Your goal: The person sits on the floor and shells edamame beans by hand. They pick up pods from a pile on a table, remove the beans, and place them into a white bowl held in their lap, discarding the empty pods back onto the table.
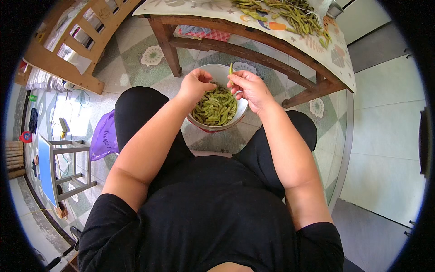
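Between the thumb and fingers of my right hand (249, 88) a green soybean pod (231, 69) stands nearly upright. My left hand (197, 85) is level with it on the other side, fingers curled and the thumb pointing inward; whether anything is pinched there is hidden. Both hands are above a white bucket (242, 110) on the floor between my knees. Green pods (217, 107) lie heaped inside it, with some darker bits near the far side.
A wooden table (238, 47) with a printed cover stands ahead, bearing more pods (302, 20). To the left are a purple plastic bag (105, 137), a blue-topped stool (47, 170) and a wooden frame (68, 44). Pale cabinet doors (387, 136) line the right side.
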`<act>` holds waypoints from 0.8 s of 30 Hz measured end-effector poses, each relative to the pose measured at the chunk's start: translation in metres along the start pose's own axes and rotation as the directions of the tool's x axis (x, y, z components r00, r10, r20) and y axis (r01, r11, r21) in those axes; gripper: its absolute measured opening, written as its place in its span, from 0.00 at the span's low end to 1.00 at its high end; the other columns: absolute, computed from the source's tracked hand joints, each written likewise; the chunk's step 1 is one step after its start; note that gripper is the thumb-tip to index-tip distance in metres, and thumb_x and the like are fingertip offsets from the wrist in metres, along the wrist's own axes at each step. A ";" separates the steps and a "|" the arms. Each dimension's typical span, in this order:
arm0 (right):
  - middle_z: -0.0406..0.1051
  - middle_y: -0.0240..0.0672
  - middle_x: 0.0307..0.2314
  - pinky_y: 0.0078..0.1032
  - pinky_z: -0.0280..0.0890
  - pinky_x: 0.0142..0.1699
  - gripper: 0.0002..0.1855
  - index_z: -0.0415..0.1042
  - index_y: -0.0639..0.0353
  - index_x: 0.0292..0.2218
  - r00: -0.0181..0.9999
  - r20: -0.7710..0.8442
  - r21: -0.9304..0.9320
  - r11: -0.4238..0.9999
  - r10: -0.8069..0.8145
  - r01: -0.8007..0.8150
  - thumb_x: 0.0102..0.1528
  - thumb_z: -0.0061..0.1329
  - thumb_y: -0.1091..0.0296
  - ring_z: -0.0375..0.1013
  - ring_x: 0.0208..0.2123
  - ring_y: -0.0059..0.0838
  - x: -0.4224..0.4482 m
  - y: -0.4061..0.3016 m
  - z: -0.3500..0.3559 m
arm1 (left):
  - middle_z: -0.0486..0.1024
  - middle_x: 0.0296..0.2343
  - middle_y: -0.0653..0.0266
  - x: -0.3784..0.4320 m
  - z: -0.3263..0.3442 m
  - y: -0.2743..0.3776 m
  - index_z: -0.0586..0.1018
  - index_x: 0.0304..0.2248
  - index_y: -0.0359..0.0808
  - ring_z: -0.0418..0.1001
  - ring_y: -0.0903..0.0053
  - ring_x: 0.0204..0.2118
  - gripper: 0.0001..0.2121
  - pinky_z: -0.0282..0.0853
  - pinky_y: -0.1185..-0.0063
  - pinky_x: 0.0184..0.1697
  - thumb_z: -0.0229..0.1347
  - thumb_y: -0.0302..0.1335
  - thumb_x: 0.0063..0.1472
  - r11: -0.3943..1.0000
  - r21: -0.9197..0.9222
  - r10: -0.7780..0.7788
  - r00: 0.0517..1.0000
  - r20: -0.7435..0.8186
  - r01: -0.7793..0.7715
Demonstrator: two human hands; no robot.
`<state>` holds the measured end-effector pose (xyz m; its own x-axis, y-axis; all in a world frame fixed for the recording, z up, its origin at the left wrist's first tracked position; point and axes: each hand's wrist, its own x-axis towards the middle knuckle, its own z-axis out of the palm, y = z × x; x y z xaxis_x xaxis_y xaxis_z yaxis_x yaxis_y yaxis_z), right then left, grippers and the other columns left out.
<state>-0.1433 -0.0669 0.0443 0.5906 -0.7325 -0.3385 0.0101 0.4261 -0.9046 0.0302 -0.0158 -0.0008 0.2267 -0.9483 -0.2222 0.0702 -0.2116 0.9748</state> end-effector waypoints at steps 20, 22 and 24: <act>0.71 0.36 0.23 0.10 0.62 0.20 0.10 0.66 0.61 0.29 0.955 0.275 0.069 0.988 0.112 -0.136 0.48 0.48 0.64 0.68 0.17 0.16 -0.010 -0.001 0.007 | 0.72 0.27 0.65 -0.023 0.007 0.033 0.73 0.34 0.30 0.69 0.82 0.30 0.09 0.64 0.84 0.35 0.50 0.24 0.53 0.959 -0.283 0.062 0.949 0.308 0.030; 0.71 0.36 0.23 0.11 0.63 0.20 0.10 0.66 0.61 0.28 0.947 0.295 0.088 0.983 0.128 -0.161 0.48 0.47 0.63 0.68 0.17 0.16 -0.011 0.000 0.008 | 0.72 0.28 0.65 -0.027 0.007 0.034 0.73 0.34 0.29 0.68 0.83 0.30 0.09 0.64 0.85 0.35 0.50 0.23 0.53 0.983 -0.175 0.096 0.954 0.283 -0.047; 0.71 0.36 0.23 0.11 0.63 0.20 0.10 0.66 0.61 0.28 0.946 0.300 0.100 0.982 0.126 -0.163 0.49 0.47 0.63 0.68 0.17 0.16 -0.011 0.002 0.008 | 0.72 0.27 0.66 -0.028 0.006 0.033 0.73 0.33 0.29 0.68 0.84 0.30 0.09 0.63 0.85 0.35 0.50 0.23 0.52 0.984 -0.155 0.126 0.955 0.268 -0.086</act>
<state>-0.1430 -0.0537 0.0481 0.8017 -0.4797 -0.3566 -0.0058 0.5903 -0.8072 0.0201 0.0021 0.0377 -0.0350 -0.9958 -0.0845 0.1997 -0.0898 0.9757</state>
